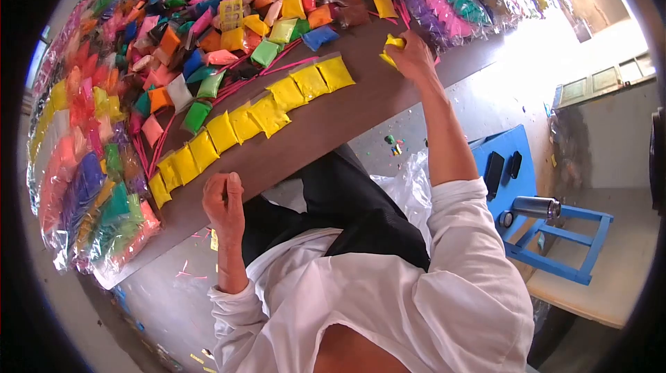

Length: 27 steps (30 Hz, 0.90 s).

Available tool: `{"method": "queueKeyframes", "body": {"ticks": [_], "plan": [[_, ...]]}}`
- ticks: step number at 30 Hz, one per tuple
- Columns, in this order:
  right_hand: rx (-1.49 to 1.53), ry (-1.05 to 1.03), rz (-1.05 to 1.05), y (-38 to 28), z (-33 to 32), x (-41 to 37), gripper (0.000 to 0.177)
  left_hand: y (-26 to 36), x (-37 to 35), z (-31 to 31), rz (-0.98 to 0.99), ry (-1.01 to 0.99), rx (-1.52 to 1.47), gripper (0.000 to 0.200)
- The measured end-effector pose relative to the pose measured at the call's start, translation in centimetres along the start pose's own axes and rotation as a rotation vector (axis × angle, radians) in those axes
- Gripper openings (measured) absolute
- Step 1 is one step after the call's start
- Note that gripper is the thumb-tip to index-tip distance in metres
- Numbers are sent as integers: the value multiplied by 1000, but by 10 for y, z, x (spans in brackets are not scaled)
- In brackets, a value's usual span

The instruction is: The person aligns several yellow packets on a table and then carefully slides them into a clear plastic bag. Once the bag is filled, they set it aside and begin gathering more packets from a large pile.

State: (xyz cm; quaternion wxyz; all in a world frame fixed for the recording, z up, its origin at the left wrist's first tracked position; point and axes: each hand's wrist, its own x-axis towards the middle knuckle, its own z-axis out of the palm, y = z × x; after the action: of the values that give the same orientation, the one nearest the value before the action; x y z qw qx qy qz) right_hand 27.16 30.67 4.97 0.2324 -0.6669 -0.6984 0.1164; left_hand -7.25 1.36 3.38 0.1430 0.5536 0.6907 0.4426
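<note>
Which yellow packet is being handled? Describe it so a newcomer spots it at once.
Start at the brown table, then find the right hand near its edge. The yellow packet is in that hand's fingers; the yellow row to its left lies untouched.

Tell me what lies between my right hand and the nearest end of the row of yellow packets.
Past the yellow packet in your right hand, only bare brown tabletop lies before the row of yellow packets, as the head view shows.
</note>
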Motion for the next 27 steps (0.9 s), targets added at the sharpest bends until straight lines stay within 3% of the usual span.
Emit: {"method": "queueKeyframes", "body": {"ticks": [3,5,8,11,13,16,23,26,27], "plan": [[593,-41,22,-43,-8,-41,40,16,3,-4,-16,-49,-151,32],[844,-201,-92,-76,-10,-81,41,12,0,-1,-81,-84,-220,29],[1129,-572,-79,-114,4,-131,38,15,-2,10,-260,-155,-487,32],[1325,-716,-2,-142,17,-161,32,29,0,16,-132,-231,-492,35],[1260,-721,8,-151,29,-171,32,36,11,10,32,-294,-379,32],[1142,-716,14,-159,39,-184,31,25,1,15,-158,-297,-399,30],[1409,-917,187,-166,32,-189,25,17,-3,16,-222,-271,-488,36],[1079,-971,57,-150,32,-175,26,25,-2,12,-256,-255,-606,42],[1107,-982,37,-150,31,-175,26,24,-2,11,-252,-252,-588,43]]}}
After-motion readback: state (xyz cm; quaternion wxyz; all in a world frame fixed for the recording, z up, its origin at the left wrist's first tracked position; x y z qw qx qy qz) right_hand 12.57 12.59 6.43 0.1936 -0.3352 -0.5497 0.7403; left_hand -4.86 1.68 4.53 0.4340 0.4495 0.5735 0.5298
